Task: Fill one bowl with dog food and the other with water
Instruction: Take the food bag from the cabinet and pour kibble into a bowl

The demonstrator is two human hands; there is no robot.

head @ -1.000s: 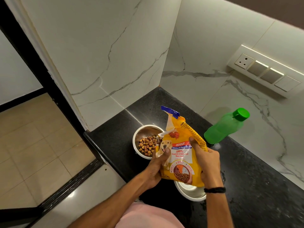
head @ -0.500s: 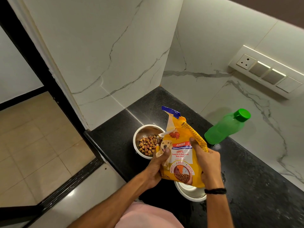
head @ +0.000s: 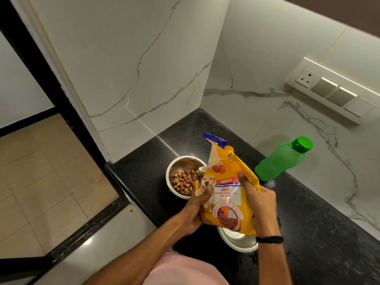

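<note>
Both hands gripped the yellow plastic dog food bag [head: 228, 194] upright above the black stone counter [head: 308, 212]: the left hand [head: 195, 210] closed on its left edge, the right hand [head: 259, 202] on its right. Brown kibble [head: 185, 182] lay in the round steel bowl [head: 174, 167] just beside the bag. A second steel bowl [head: 238, 241], mostly hidden beneath the bag, looked empty. The capped green plastic bottle [head: 281, 159] stood near the wall.

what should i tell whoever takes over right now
Left hand and right hand both grip the yellow dog food bag, held upright above the black counter.
Far steel bowl already holds kibble.
Near steel bowl is partly hidden under the bag; no water visible in it.
Green water bottle stands capped by the wall.
Left: set the bag down, open the bottle, fill the near bowl.
</note>
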